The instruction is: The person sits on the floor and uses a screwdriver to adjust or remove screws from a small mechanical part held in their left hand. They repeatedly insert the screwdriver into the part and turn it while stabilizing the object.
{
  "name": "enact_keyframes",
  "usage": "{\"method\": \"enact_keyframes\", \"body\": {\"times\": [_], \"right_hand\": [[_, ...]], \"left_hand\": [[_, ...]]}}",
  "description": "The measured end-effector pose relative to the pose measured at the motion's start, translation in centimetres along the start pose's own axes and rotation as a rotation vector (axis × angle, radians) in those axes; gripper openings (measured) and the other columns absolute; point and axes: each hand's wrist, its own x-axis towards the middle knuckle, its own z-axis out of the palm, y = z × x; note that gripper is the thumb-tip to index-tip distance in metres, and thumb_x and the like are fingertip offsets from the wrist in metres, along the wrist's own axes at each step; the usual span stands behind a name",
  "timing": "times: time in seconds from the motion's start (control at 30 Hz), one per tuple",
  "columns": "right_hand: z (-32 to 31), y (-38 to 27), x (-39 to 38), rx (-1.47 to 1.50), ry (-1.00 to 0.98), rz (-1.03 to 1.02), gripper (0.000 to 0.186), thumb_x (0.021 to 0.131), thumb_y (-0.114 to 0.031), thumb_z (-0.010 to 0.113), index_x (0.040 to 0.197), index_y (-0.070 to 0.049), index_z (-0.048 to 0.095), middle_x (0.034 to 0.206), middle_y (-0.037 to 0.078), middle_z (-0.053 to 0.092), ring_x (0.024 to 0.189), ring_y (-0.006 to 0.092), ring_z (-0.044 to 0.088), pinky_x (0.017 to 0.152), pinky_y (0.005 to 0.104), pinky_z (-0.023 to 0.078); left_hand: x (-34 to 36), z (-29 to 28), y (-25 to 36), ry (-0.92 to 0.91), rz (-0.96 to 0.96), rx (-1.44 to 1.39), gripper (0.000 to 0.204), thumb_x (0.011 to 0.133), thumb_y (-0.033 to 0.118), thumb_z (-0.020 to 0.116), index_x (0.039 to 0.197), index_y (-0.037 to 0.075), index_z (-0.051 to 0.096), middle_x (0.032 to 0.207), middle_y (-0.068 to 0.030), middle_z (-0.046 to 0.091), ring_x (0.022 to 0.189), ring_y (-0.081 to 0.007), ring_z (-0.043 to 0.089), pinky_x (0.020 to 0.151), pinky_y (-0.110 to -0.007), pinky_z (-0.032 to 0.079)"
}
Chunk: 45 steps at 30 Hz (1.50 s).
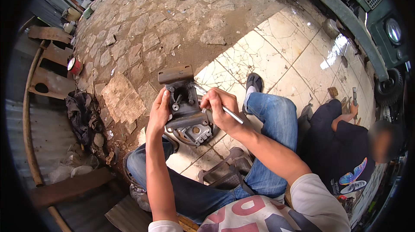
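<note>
Between my knees stands a dark, worn metal bracket with a flat plate at its far end and bolts in its middle. My left hand grips the bracket's left side, fingers mostly hidden behind it. In my right hand is a slim silver metal bar-shaped tool, held slanting, its far end against the bracket's right side. Whether that end has a jaw or a ring is too small to tell. Below the bracket sits a greyish metal casting with a round hole and ridged edges, partly covered by it.
On my right a person in dark clothes is low to the floor, holding a tool beside a green vehicle. Cardboard, a dark cloth and a red can lie left. Tiles meet stone paving.
</note>
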Motion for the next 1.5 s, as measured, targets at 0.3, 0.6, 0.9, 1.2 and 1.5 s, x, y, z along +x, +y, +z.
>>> {"method": "enact_keyframes", "body": {"times": [0.3,0.6,0.9,1.2,1.5], "right_hand": [[-2.4,-1.2,1.5,0.067,0.180,-0.202,0.049,0.111,-0.045,0.035,0.103,-0.001,0.055,0.078,0.010,0.061,0.069,0.0165,0.057,0.068,0.0304,0.049],[-2.3,-2.4,0.7,0.118,-0.316,-0.091,0.037,0.100,-0.029,0.065,0.115,0.004,0.063,0.091,0.012,0.072,0.079,0.0150,0.068,0.072,0.0265,0.056],[-2.2,-4.7,2.7,-0.234,-0.360,0.245,0.025,0.100,-0.023,0.063,0.106,0.000,0.069,0.085,0.010,0.071,0.078,0.0165,0.068,0.069,0.0306,0.052],[-1.2,-6.6,4.1,-0.551,-0.553,0.178,0.018,0.091,-0.017,0.073,0.093,0.001,0.071,0.083,0.012,0.074,0.072,0.0136,0.068,0.064,0.0296,0.050],[0.4,-8.8,4.4,-0.729,-0.683,-0.020,0.021,0.092,-0.021,0.071,0.093,0.000,0.066,0.084,0.015,0.069,0.078,0.0305,0.068,0.070,0.0382,0.051]], "left_hand": [[0.1,-0.5,0.0,-0.171,-0.040,-0.059,0.044,0.110,0.033,0.045,0.142,0.006,0.057,0.126,-0.0027,0.067,0.114,-0.0117,0.058,0.100,-0.028,0.044],[-0.2,-0.1,0.6,-0.183,-0.059,0.089,0.048,0.109,0.041,0.045,0.141,0.008,0.058,0.116,-0.0013,0.069,0.099,-0.0095,0.060,0.086,-0.026,0.048],[-0.1,-1.2,1.2,-0.219,0.020,0.198,0.050,0.106,0.043,0.048,0.142,0.009,0.057,0.131,-0.0149,0.067,0.121,-0.0244,0.062,0.103,-0.035,0.045],[-0.3,-0.4,0.7,-0.180,0.063,0.275,0.046,0.106,0.040,0.049,0.135,0.007,0.062,0.117,-0.0178,0.072,0.111,-0.0270,0.067,0.096,-0.036,0.048],[-0.1,-0.4,0.2,-0.073,0.108,0.262,0.043,0.103,0.036,0.050,0.130,0.006,0.066,0.119,-0.0212,0.070,0.114,-0.0333,0.066,0.098,-0.040,0.049]]}}
